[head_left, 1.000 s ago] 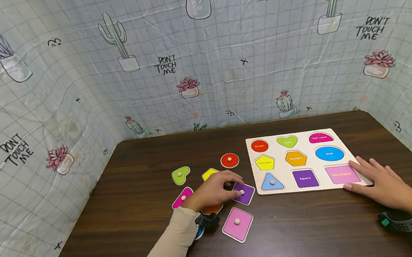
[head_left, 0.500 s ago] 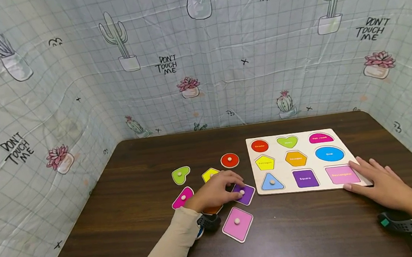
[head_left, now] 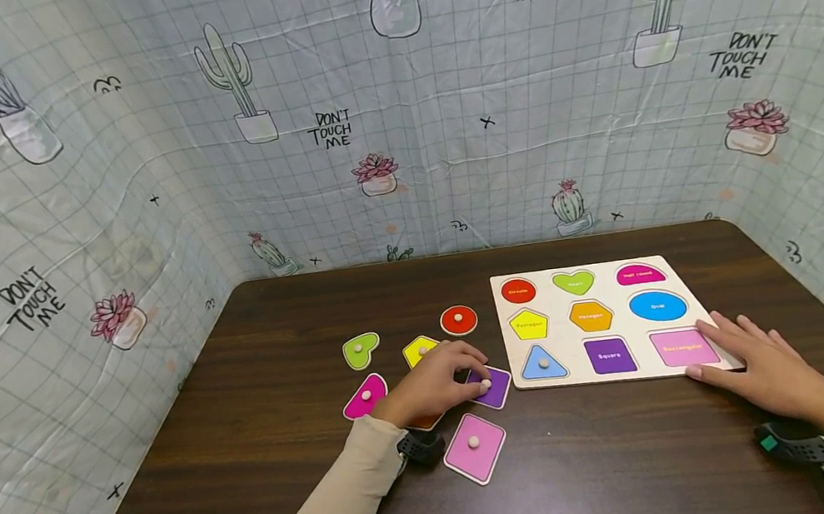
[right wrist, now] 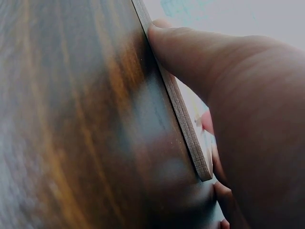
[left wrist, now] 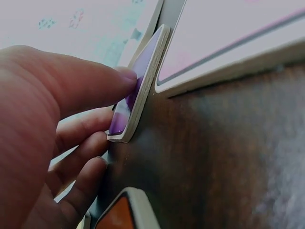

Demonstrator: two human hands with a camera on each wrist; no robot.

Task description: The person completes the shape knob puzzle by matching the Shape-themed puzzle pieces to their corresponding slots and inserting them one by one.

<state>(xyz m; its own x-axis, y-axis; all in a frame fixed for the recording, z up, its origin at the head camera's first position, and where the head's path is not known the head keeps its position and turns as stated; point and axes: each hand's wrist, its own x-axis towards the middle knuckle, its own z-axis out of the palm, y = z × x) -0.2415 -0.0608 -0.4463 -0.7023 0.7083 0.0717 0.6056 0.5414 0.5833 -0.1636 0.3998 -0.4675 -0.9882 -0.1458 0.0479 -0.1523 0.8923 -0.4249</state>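
My left hand (head_left: 436, 380) is at the purple square puzzle piece (head_left: 497, 388), thumb and index finger pinching its small round knob. In the left wrist view the thumb lies over the purple square (left wrist: 143, 76), which rests flat on the table. My right hand (head_left: 766, 366) rests on the lower right corner of the white puzzle board (head_left: 563, 333), fingers spread. Seen from the right wrist, the thumb lies along the board's edge (right wrist: 186, 129). On the board, the blue triangle piece (head_left: 544, 363) with its knob lies in the lower left spot; the other spots show printed shapes.
Around the left hand lie a red circle (head_left: 459, 320), green heart (head_left: 361, 351), yellow piece (head_left: 416, 349), magenta half round (head_left: 365, 398) and pink rectangle (head_left: 475, 449). An orange piece (head_left: 426, 423) is partly under the hand. Patterned cloth (head_left: 447, 161) hangs behind the dark wooden table (head_left: 592, 464).
My left hand and wrist have shifted very slightly to the right, and the blue piece behind the wrist is now hidden. My right hand stays where it was.
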